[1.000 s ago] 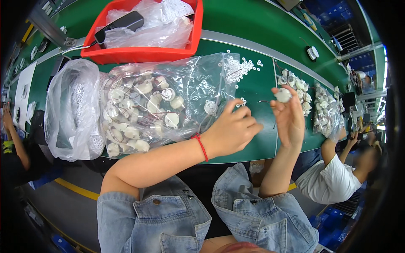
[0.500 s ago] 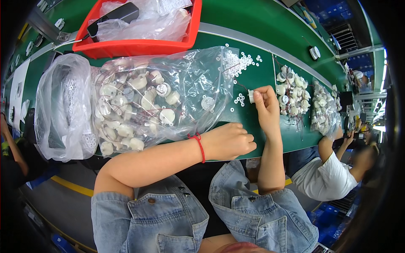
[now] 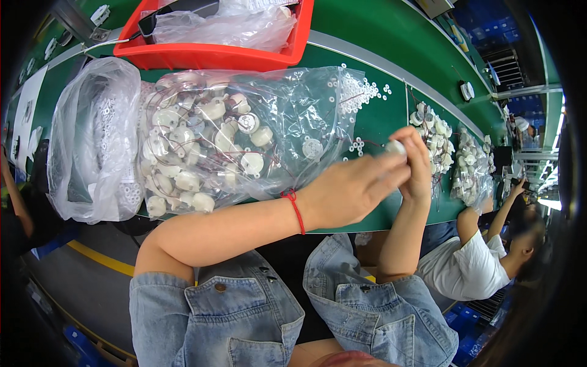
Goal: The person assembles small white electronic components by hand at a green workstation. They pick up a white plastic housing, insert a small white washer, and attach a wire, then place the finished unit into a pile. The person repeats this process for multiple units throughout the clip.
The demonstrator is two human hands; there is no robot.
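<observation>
In my right hand a small white round motor with thin dark red wires is pinched between thumb and fingers, above the green bench. My left hand, below a red string bracelet, reaches across to the motor. Its fingers are smeared by motion, so whether they grip it does not show. Just left of the motor lie a few small white washers, and a larger heap of washers spreads farther back.
A clear plastic bag full of white motors lies at left, beside another clear bag of washers. Behind stands a red bin. At right are a pile of motors, a bagged lot and a co-worker in a white shirt.
My left hand has moved right and up from the bench edge, opening from a loose fist, to the motor. My right hand, still holding the motor, has shifted slightly right in the picture.
</observation>
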